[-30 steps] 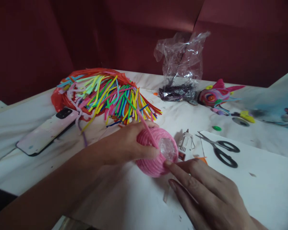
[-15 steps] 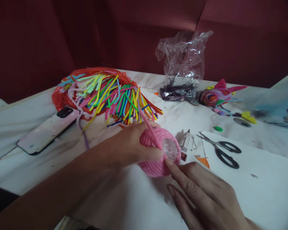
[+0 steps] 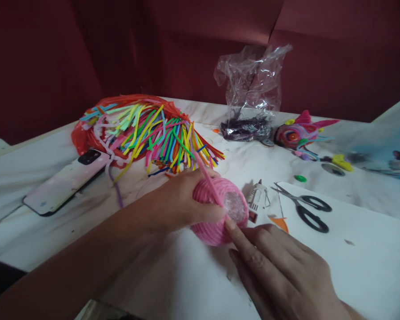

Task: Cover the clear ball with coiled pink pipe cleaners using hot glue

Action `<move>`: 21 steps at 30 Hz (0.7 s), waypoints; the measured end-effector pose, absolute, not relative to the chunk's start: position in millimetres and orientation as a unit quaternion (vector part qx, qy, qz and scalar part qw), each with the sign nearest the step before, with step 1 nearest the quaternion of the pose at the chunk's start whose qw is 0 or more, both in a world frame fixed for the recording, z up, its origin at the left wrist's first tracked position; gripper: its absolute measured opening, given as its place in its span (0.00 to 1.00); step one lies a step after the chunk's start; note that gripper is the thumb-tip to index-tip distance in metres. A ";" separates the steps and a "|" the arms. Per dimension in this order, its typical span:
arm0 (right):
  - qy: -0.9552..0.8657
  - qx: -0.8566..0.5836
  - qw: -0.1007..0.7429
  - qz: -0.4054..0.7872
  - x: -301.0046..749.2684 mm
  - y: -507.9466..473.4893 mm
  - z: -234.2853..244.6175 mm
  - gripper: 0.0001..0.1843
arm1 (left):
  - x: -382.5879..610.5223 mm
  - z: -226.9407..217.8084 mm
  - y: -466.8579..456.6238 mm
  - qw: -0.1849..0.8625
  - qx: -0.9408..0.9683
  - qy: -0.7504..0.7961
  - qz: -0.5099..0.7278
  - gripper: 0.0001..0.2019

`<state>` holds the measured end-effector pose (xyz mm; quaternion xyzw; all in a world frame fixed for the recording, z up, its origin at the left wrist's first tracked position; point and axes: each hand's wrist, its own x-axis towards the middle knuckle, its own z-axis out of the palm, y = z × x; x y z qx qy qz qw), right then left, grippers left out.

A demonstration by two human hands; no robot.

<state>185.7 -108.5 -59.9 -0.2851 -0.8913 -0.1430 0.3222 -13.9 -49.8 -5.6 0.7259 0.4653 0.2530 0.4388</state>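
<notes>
My left hand (image 3: 183,202) is closed around a rounded clear plastic piece wrapped in rows of fuzzy pink pipe cleaner (image 3: 209,232). Its thumb presses on the wrapped side near the round end, where bare clear plastic (image 3: 234,208) shows. A loose length of the pink pipe cleaner (image 3: 202,168) sticks up and away past the thumb. My right hand (image 3: 283,266) rests the tip of its stretched index finger against the lower edge of the wrapping. The right thumb stays apart below, and nothing is gripped in that hand.
Many-coloured pipe cleaners (image 3: 173,138) spill from a red plastic bag (image 3: 78,133). A phone (image 3: 66,182) lies at left. Behind stands a clear bag (image 3: 253,89). To the right are a glue gun (image 3: 258,195), scissors (image 3: 306,206) on white paper (image 3: 370,240), and a colourful fish-like craft (image 3: 295,133).
The wrapped piece and both hands sit slightly further left in view, as does the background on the right. My right index finger still touches the wrapping's edge.
</notes>
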 end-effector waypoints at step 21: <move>-0.895 -0.272 0.338 -0.106 190.9 -109.3 -52.4 0.14 | -22.4 -12.1 -44.2 0.518 0.700 0.426 0.246 0.24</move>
